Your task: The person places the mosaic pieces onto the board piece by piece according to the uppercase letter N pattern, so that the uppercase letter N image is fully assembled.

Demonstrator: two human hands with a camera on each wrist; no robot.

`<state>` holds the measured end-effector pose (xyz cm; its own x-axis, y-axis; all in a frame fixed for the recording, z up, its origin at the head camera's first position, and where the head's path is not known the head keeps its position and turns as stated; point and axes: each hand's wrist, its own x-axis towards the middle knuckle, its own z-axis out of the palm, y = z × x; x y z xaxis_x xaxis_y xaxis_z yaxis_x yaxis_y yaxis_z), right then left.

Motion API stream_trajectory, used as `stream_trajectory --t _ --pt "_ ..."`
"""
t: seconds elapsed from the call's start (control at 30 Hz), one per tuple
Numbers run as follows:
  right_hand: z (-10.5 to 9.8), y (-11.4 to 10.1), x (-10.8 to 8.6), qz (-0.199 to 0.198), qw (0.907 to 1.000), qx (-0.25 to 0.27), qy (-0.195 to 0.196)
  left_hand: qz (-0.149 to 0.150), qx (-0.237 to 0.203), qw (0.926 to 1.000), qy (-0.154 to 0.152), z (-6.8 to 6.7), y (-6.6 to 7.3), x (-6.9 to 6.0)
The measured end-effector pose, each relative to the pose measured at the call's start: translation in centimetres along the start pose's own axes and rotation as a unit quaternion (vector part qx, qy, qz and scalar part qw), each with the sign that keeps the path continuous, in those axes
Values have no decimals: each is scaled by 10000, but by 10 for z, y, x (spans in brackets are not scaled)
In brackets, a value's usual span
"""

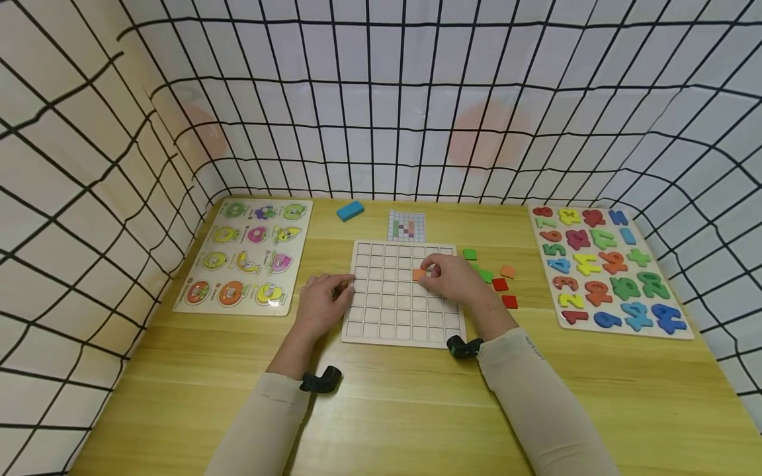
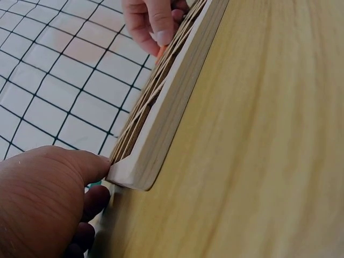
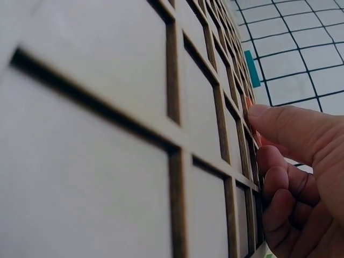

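Note:
A wooden grid board (image 1: 387, 317) lies flat in front of the person. Over its upper right part the right hand (image 1: 455, 281) pinches an orange square tile (image 1: 419, 274) between thumb and fingers; the right wrist view shows the same hand (image 3: 301, 161) at the tile, low against the grid. At the board's left edge rests the left hand (image 1: 324, 304), fingers loosely bent. In the left wrist view, the thumb of this hand (image 2: 48, 199) touches the board's corner (image 2: 129, 172).
Right of the board lie green (image 1: 469, 254), red (image 1: 509, 301) and orange (image 1: 508, 271) tiles. Behind it are a patterned grid card (image 1: 407, 227) and a blue block (image 1: 350, 211). A fruit puzzle (image 1: 286, 305) stands left, a number puzzle (image 1: 631, 327) right. Black netting (image 1: 369, 82) surrounds the table.

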<state>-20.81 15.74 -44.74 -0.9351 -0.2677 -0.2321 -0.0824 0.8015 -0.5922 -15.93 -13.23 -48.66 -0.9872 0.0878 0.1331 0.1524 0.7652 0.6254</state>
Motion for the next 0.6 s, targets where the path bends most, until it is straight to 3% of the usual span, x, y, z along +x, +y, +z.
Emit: stream_trajectory --t 0.23,0.6 --pt "-5 8 -5 24 9998 164 146 -7 -27 10000 -21 1 2 -1" --pt "-31 25 -35 266 9988 130 401 -37 -38 10000 0 0 1 -1"
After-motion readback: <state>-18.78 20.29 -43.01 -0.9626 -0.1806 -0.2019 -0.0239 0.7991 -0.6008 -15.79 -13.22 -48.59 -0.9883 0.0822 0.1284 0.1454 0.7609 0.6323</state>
